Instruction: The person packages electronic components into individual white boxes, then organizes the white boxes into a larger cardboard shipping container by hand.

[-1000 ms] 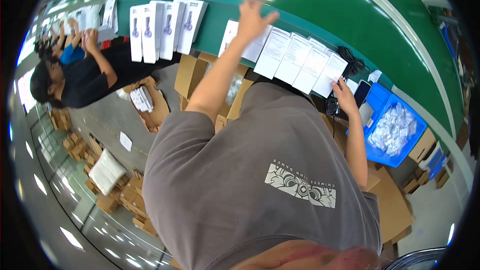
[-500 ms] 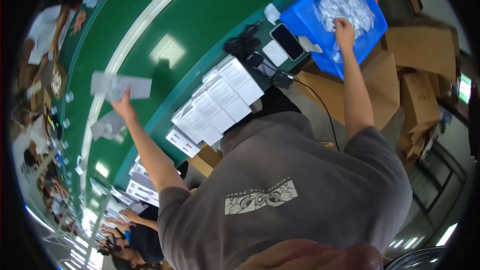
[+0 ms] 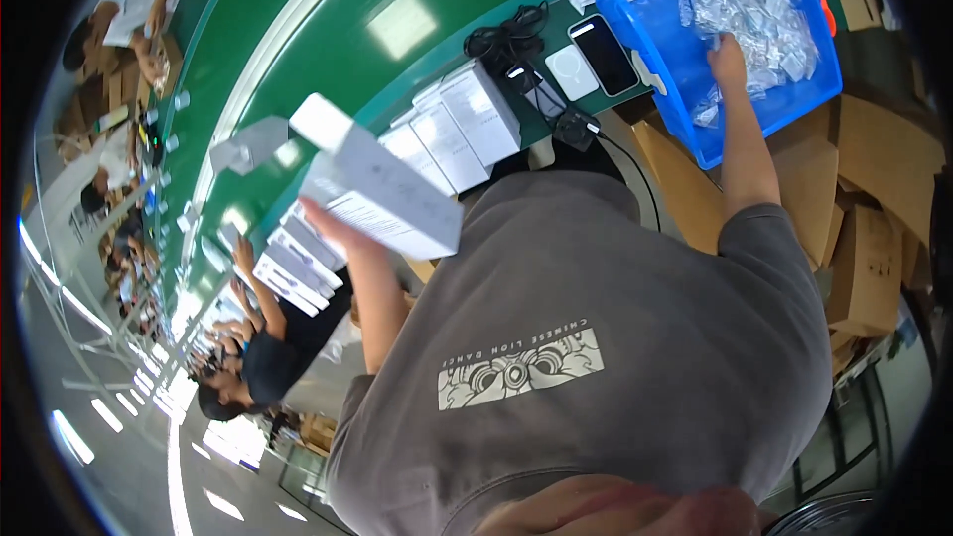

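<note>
My left hand [image 3: 342, 230] is closed on a white box [image 3: 392, 184], tilted in front of my torso. A printed white face shows beside the box's plain side; whether it belongs to a second box I cannot tell. My right hand [image 3: 728, 62] reaches into a blue plastic bin [image 3: 685, 109] at the far right. Its fingers are curled together at the edge of a heap of small clear plastic packets [image 3: 759, 15]; what they pinch, if anything, is hidden. Behind the held box, a row of white boxes [image 3: 462, 124] stands on the table edge.
A black phone [image 3: 604, 55], a white square pad [image 3: 572, 72] and black cables [image 3: 506, 38] lie left of the bin. A pale grey folded piece [image 3: 248, 146] rests on the green belt [image 3: 328, 50]. Open cardboard boxes [image 3: 685, 184] stand below the bin. A co-worker [image 3: 263, 362] works at lower left.
My left hand has come back from over the belt toward my torso, with the white box now large in view. My right hand remains in the bin. The whole view has turned slightly.
</note>
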